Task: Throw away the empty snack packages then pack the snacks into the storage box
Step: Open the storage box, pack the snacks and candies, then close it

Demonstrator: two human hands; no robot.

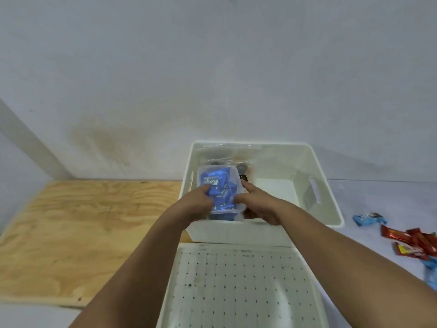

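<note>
A white storage box (pixel 316 162) stands at the back of the table. Over its left half I hold a small clear plastic container (pixel 233 172) filled with blue snack packets (pixel 218 183). My left hand (pixel 197 202) grips the container's near left corner, thumb on top. My right hand (pixel 256 202) grips its near right side. Clear bags with dark snacks (pixel 242 166) lie in the box behind the container. Red snack bars (pixel 411 242) and blue packets (pixel 369 218) lie loose on the table to the right.
A white perforated lid or tray (pixel 236 290) lies directly in front of the storage box, under my forearms. A plywood board (pixel 82 233) covers the table's left side. A pale wall rises right behind the box.
</note>
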